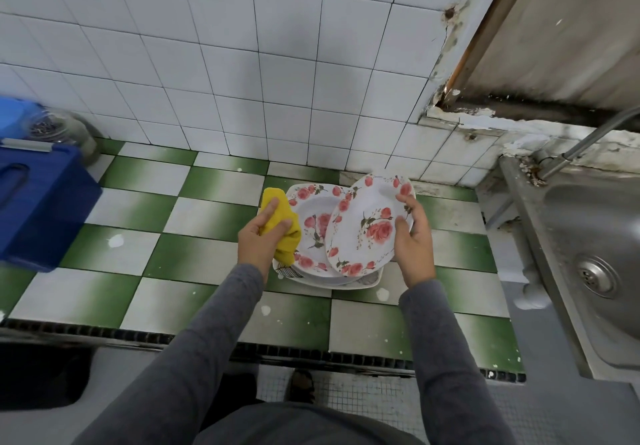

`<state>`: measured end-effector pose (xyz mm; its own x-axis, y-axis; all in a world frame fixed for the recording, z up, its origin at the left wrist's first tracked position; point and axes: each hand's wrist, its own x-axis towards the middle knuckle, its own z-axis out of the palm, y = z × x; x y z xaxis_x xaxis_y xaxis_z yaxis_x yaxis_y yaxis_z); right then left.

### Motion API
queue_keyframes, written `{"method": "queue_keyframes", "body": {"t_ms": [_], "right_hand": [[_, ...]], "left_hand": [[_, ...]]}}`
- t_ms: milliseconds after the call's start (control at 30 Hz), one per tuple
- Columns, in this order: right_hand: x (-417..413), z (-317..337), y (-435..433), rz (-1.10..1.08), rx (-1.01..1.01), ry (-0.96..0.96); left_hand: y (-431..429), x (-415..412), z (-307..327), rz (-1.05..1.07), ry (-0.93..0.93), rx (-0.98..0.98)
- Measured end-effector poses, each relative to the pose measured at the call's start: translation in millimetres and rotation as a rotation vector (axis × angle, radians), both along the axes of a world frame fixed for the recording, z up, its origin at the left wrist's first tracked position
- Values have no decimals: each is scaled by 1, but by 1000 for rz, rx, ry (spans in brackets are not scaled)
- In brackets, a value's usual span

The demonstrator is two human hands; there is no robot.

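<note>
From the head camera, my left hand (263,236) sits just left of the frame's centre, its fingers and thumb curled round a bunched yellow cloth (282,226). The cloth hangs beside the left rim of the plates, and I think it brushes that rim.

My right hand (414,236) is right of centre and grips the right edge of a floral plate (367,226), thumb on its face and fingers behind. That plate is tilted up on its lower edge, its rose pattern facing me, and it leans over a second floral plate (311,209) that lies flat beneath it. Both rest on a white square dish (367,283), whose corners show under the stack. The two hands are well apart, one on each side of the stack.

The stack stands on a green and white checked counter (207,202), near the white tiled wall (242,63) that fills the upper half of the frame.

At the left edge sits a blue crate (38,202), and behind it what looks like a glass jar (59,133), too blurred to be sure. Along the right edge is a steel sink (588,223) with its drain (595,275) and a metal tap pipe (588,136) slanting in above it. At the bottom centre, a shoe (301,385) shows on the floor.
</note>
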<state>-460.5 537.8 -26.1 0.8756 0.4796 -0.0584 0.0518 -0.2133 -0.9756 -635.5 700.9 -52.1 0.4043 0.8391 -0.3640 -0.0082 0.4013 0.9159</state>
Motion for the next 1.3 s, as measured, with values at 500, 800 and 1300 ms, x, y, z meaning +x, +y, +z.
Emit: {"method": "queue_keyframes", "body": {"t_ms": [500, 800, 1300], "right_hand": [[-3, 57, 10, 35, -9, -290], [-5, 67, 8, 32, -7, -312], [-22, 68, 18, 51, 51, -309]], "left_hand": [[7, -3, 11, 5, 8, 4], [6, 4, 17, -3, 6, 25], [-17, 42, 59, -82, -136, 94]]}}
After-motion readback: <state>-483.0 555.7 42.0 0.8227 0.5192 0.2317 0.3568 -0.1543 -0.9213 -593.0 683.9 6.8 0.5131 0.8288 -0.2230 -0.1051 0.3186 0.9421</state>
